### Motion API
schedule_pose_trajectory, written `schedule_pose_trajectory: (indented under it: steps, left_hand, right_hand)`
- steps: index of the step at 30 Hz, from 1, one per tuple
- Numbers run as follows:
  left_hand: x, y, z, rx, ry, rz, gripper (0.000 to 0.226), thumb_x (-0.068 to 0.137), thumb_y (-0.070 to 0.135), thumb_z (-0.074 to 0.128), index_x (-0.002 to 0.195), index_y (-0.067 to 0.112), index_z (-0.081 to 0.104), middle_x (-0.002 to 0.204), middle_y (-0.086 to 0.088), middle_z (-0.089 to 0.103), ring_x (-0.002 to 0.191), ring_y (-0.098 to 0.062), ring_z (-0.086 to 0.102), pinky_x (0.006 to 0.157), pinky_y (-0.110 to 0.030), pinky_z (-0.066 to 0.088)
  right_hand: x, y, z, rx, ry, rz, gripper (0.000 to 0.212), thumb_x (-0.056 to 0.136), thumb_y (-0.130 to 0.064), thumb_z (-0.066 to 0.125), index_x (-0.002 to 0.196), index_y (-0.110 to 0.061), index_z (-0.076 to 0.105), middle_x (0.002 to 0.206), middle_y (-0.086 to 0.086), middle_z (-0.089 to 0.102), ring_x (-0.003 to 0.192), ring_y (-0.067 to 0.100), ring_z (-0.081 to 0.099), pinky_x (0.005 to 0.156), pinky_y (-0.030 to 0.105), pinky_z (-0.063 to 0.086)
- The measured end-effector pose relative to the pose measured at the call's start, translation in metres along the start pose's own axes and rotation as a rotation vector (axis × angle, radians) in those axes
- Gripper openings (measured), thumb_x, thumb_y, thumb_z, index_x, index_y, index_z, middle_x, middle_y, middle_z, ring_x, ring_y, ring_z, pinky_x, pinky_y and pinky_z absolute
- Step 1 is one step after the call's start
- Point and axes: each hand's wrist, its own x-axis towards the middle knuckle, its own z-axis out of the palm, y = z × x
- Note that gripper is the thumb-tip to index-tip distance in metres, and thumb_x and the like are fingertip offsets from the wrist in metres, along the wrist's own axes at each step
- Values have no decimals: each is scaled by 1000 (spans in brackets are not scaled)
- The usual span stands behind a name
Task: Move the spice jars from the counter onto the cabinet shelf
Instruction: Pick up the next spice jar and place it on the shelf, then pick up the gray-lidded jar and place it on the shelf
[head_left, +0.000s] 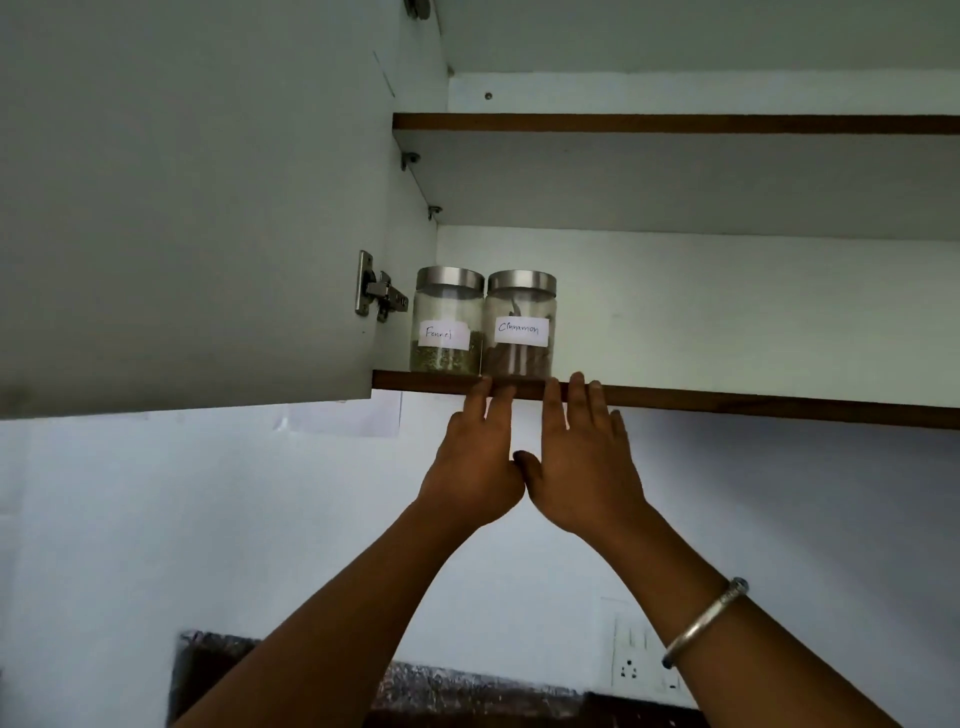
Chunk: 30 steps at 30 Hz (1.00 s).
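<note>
Two glass spice jars with steel lids stand side by side at the left end of the lower cabinet shelf (727, 402). The left jar (448, 322) is labelled Fennel and holds greenish seeds. The right jar (521, 325) is labelled Cinnamon and holds brown sticks. My left hand (475, 457) and my right hand (584, 462) are raised just below the Cinnamon jar. Their fingers are straight and the fingertips reach the shelf's brown front edge. Neither hand holds anything.
The open cabinet door (182, 208) hangs at the left with its hinge (376, 291) beside the Fennel jar. An upper shelf (675, 123) runs above. Below are a white wall, a socket (641, 660) and a dark stone counter (467, 691).
</note>
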Motion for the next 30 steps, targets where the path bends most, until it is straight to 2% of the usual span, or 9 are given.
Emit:
schedule_pose_trajectory:
  steps: [3,9,12,16,20,24,27,30]
  left_hand:
    - [-28,8,3,18,-128,0,85,84,19,64,148,20,10,158,-4,6,142,-27,19,112,-36,25]
    - [-118,39,39,-37,-366,67,86,80,19,64,148,17,11,153,-10,17,136,-33,29,108,-44,35]
    - [-178,59,67,-62,-531,97,86,79,16,62,148,14,11,152,-13,19,137,-33,27,109,-45,33]
    - [-256,86,104,-78,-727,81,90,75,18,63,147,12,10,149,-15,21,136,-37,25,110,-47,30]
    - [-336,127,151,-84,-872,83,80,87,28,56,148,8,8,154,-13,13,142,-31,12,116,-41,19]
    - [-399,177,193,-159,-969,26,74,88,32,54,146,5,17,151,-16,21,139,-34,22,114,-41,22]
    - [-436,225,219,-183,-1091,17,80,85,41,57,147,11,15,149,-13,25,134,-32,28,111,-40,27]
    - [-463,266,238,-176,-1214,51,93,77,44,66,148,15,13,150,-9,22,135,-28,26,112,-39,25]
  right_hand:
    - [-36,2,-9,15,-137,-11,81,93,-45,44,149,-20,-10,157,12,-12,144,33,-12,115,49,7]
    - [-147,24,-20,22,-339,52,81,92,-37,49,149,-22,-7,158,11,-9,144,33,-13,114,53,12]
    - [-218,39,-15,36,-465,125,83,90,-36,51,149,-21,-6,158,12,-7,144,34,-12,114,55,15]
    - [-313,62,-2,34,-642,197,81,91,-44,46,149,-22,-6,158,10,-5,144,35,-9,113,57,16]
    - [-412,113,4,11,-769,223,85,87,-63,38,149,-25,-6,158,9,-5,144,35,-9,112,56,9]
    - [-495,177,1,-24,-894,249,82,90,-57,41,148,-25,-7,158,12,-8,142,40,-11,111,60,4]
    - [-544,213,-7,1,-969,305,88,83,-67,41,147,-27,-3,158,11,-6,142,41,-8,110,62,4]
    - [-577,238,-13,100,-1119,285,91,77,-64,51,146,-29,2,157,12,1,142,41,-5,112,64,6]
